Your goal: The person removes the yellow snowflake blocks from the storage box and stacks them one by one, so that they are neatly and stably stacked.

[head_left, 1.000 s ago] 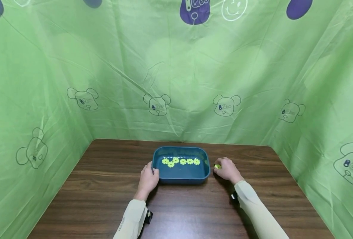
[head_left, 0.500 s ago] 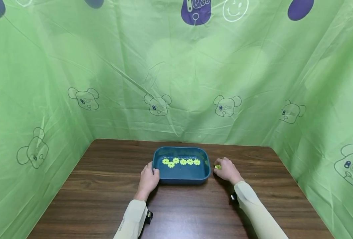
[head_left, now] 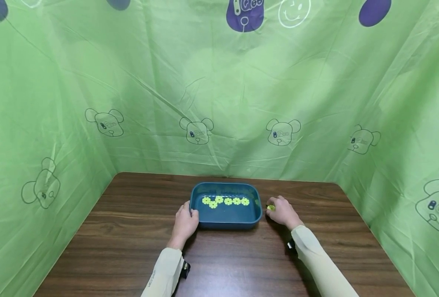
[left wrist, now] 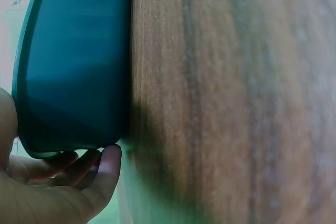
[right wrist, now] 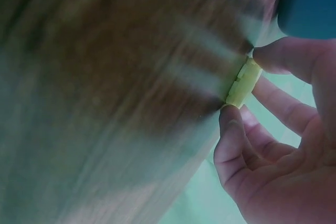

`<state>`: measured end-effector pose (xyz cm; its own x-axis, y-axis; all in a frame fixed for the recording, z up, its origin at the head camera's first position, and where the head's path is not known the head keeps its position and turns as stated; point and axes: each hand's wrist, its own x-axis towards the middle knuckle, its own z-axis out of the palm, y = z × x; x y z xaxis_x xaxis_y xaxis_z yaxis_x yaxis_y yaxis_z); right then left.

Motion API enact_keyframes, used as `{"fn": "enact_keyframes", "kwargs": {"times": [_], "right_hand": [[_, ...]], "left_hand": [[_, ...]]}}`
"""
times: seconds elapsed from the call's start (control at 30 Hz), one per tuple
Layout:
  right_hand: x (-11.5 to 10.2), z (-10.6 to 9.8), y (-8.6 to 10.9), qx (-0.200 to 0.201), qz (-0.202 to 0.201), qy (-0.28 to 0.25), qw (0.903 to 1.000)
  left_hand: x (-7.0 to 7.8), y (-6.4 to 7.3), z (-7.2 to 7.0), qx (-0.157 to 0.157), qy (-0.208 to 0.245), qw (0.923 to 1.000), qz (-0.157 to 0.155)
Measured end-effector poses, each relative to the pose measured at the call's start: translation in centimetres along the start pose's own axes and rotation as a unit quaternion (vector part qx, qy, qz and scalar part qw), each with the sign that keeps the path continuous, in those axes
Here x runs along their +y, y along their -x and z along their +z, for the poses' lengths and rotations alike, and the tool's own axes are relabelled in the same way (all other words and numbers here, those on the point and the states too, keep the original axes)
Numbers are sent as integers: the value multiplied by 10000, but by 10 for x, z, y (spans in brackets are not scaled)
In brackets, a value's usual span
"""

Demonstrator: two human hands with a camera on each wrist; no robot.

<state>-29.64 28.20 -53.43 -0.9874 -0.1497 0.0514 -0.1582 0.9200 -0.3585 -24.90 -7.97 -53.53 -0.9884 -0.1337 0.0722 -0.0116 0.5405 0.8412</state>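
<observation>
All unmoved: left hand (head_left: pixel 184 223) grips blue rectangular plastic tray (head_left: pixel 225 215) at eight o'clock; right hand (head_left: pixel 284 213) pinches one yellow disc (right wrist: pixel 244 83), three o'clock; six discs (head_left: pixel 228 201) inside.

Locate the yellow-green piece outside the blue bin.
In the head view, the yellow-green piece is just right of the blue bin, pinched by the right hand.

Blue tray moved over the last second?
No: in the head view, the blue tray shows no visible shift against the table; the left hand grips its side.

Lettering (head_left: pixel 283 134) beginning with "Q" marks bear faces (head_left: pixel 197 132) on the green curtain (head_left: pixel 238 154).
</observation>
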Motion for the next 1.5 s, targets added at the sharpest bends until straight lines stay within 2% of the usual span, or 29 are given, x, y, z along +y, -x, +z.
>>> {"fn": "enact_keyframes", "kwargs": {"times": [0.17,0.27,0.4,0.53,0.67,0.83,1.03,1.13,1.27,1.5], "right_hand": [[-4,-3,1,-63,-10,2,10000],[-7,-7,2,47,-102,-27,9999],[-15,-16,-1,596,-184,-241,9978],[-33,-29,-10,1215,-259,-597,9905],[-59,-40,-22,1391,-545,-928,9844],[-100,-39,-39,1012,-949,-1167,9834],[-136,-15,-57,154,-1254,-1261,9839],[-145,2,-63,-327,-1156,-1146,9861],[-156,17,-64,-812,-832,-1102,9871],[-171,30,-64,-1226,-451,-988,9865]], "left_hand": [[0,0,-1,38,46,10000,-7],[1,0,-1,67,57,10000,22],[1,0,-1,112,37,9999,72],[1,0,-1,104,18,9999,92],[1,0,0,76,8,9999,123],[-1,-1,0,85,-39,9999,114],[-1,0,0,56,-34,10000,56],[0,-1,0,30,-25,10000,47],[0,0,0,-11,-43,10000,57],[0,-1,1,53,-112,9998,134]]}}
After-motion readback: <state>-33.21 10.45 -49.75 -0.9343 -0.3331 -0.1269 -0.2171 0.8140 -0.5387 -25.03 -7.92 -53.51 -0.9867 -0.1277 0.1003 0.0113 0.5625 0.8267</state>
